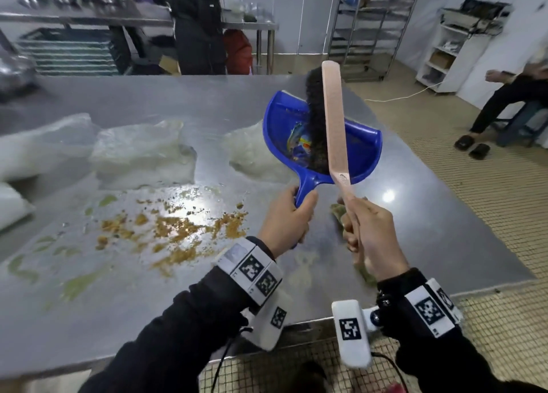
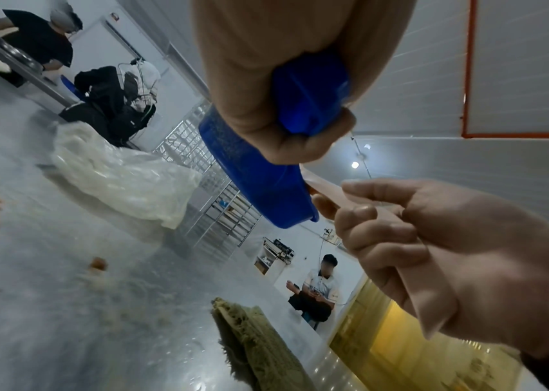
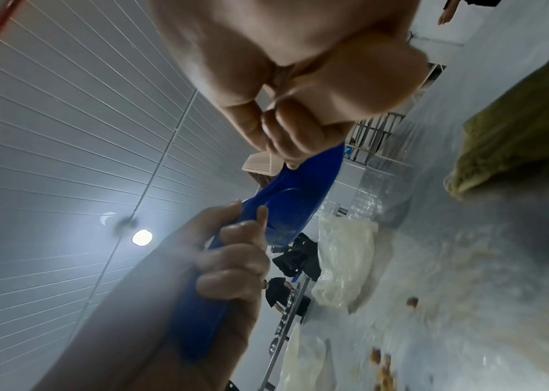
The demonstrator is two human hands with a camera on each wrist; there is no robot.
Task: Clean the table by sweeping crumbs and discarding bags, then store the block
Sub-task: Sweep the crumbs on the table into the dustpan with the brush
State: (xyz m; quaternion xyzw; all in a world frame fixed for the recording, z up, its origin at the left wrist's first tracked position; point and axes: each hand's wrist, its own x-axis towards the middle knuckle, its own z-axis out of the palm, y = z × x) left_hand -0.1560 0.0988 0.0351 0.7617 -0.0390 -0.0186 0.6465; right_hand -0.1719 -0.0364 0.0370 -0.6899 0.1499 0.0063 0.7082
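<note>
Left hand [image 1: 286, 220] grips the blue dustpan [image 1: 323, 134] by its handle, the pan raised above the steel table [image 1: 148, 102] at 1 o'clock. Right hand [image 1: 375, 235] clasps the pink brush [image 1: 333, 126], bristles inside the pan, partly hiding colored scraps. Crumbs [image 1: 178, 229] lie at 9 o'clock; clear bags [image 1: 142, 152] at 11. A green cloth [image 2: 259, 346] is largely hidden beneath the right hand.

I hold one blue dustpan [image 1: 323, 137] in my left hand [image 1: 284, 219] and one pink-handled brush [image 1: 332, 117] in my right hand [image 1: 375, 238]; on the one steel table [image 1: 148, 303] I count four clear plastic bags [image 1: 142, 152], one spread of brown crumbs [image 1: 175, 229] and one green cloth [image 2: 259, 346]; two other people [image 1: 198, 22] are plainly in sight
</note>
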